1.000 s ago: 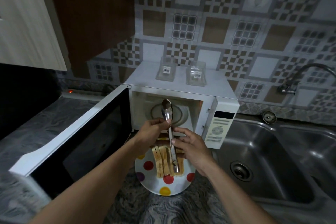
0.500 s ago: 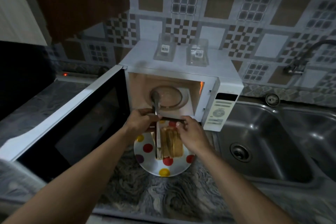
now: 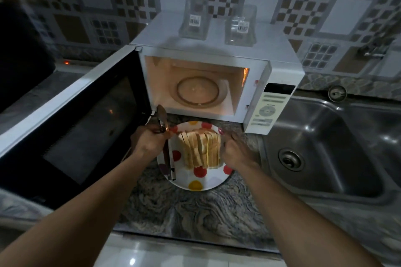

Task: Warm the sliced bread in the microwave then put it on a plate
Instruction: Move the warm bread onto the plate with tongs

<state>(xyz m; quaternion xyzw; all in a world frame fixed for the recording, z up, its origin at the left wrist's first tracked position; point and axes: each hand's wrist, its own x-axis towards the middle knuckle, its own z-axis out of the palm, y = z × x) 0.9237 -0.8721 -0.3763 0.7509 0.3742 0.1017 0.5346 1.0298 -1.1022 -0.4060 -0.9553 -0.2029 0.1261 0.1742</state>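
Sliced bread (image 3: pixel 200 150) sits on the spotty plate (image 3: pixel 196 184) just below the open microwave (image 3: pixel 217 56); left hand (image 3: pixel 149 144) gripping tongs (image 3: pixel 168 154), right hand (image 3: pixel 237 154) curled against the stack. Soft, light, crumbly, so I'd hold its sides gently

Two clear containers (image 3: pixel 193 20) (image 3: pixel 240 26) on the microwave (image 3: pixel 217 45) each carry a white barcode sticker; its digits are illegible. The control panel's (image 3: pixel 269 109) markings are too blurred to read.

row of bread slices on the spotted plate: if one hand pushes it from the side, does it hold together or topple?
The bread slices stand on edge, leaning against each other with nothing binding them, so a side push would probably fan or topple them. They look soft and light, so they likely squash and bend. The plate looks glossy; the row may slide.
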